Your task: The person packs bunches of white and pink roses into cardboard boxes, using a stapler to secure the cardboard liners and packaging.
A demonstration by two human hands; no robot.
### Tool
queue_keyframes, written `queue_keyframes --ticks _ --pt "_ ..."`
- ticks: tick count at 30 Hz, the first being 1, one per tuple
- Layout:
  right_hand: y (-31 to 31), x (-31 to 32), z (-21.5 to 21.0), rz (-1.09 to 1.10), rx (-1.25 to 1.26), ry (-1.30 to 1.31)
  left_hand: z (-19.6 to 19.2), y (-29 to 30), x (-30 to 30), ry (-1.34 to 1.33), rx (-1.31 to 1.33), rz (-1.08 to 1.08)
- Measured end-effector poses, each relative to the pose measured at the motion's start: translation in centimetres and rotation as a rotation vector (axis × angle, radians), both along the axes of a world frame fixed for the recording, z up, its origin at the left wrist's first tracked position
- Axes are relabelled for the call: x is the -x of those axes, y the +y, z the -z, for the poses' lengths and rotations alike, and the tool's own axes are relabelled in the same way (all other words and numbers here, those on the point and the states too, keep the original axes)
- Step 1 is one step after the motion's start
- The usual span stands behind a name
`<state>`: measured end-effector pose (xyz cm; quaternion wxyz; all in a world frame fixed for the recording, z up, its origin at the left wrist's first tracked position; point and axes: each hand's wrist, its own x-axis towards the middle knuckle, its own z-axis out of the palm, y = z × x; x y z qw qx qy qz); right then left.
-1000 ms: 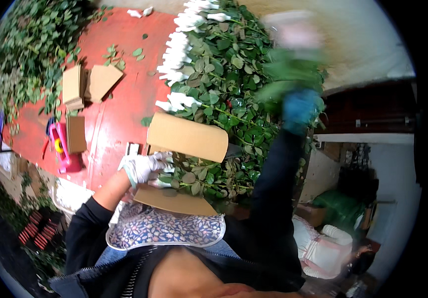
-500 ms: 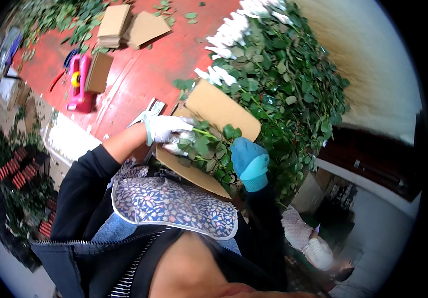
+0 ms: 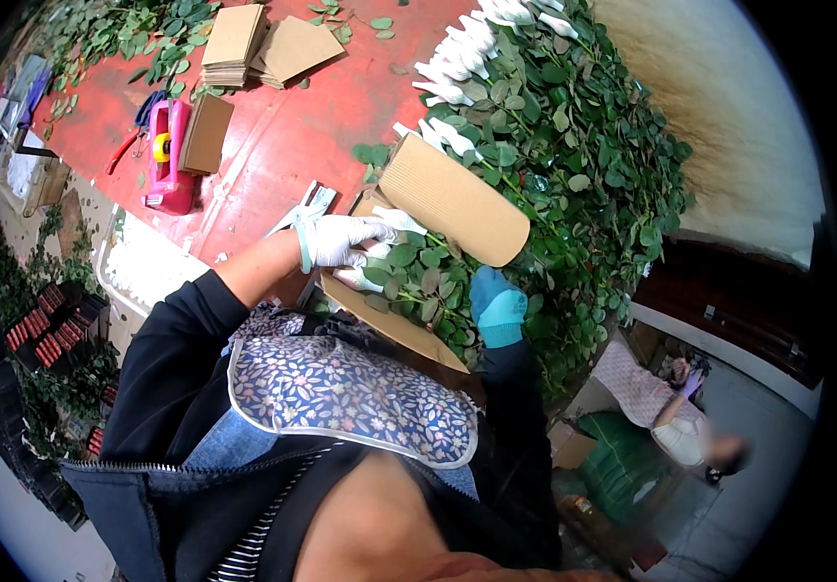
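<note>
My left hand [image 3: 339,241], in a white glove, presses on a bunch of leafy green stems [image 3: 416,276]. The bunch lies on a brown corrugated cardboard sheet [image 3: 457,199] whose far flap curls up over it. White-wrapped flower heads [image 3: 394,221] show at the fingertips of that hand. My right hand [image 3: 496,307], in a blue glove, is closed on the leafy lower end of the same bunch. The sheet's near edge [image 3: 394,325] lies just in front of my floral apron.
A red table [image 3: 292,126] carries a pink tape dispenser [image 3: 168,155], a loose cardboard piece [image 3: 207,134] and stacks of cardboard sheets [image 3: 236,39]. A big pile of leafy stems with white-wrapped heads [image 3: 554,116] lies to the right. Another person [image 3: 690,432] crouches at lower right.
My right hand came down from high on the right, carrying leafy stems, onto the bunch on the cardboard. The left hand stayed on the bunch.
</note>
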<state>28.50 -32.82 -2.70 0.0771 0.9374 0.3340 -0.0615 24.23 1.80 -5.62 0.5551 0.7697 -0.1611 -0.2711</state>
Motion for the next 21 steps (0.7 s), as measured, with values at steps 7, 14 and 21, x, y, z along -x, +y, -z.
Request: queue_keyframes --ticks 7,14,21 --pt "1.1 -0.9 -2.0 0.008 0.03 0.077 1.4 -0.7 0.1 -0.061 0.104 -0.024" --pt "9.6 1.1 -11.1 0.05 -0.014 0.235 -2.3 -1.9 0.1 1.074 0.522 -0.434" --pt "9.2 -0.3 0.4 0.121 -0.187 0.35 -3.4 -1.5 0.5 -0.295 -0.44 0.18"
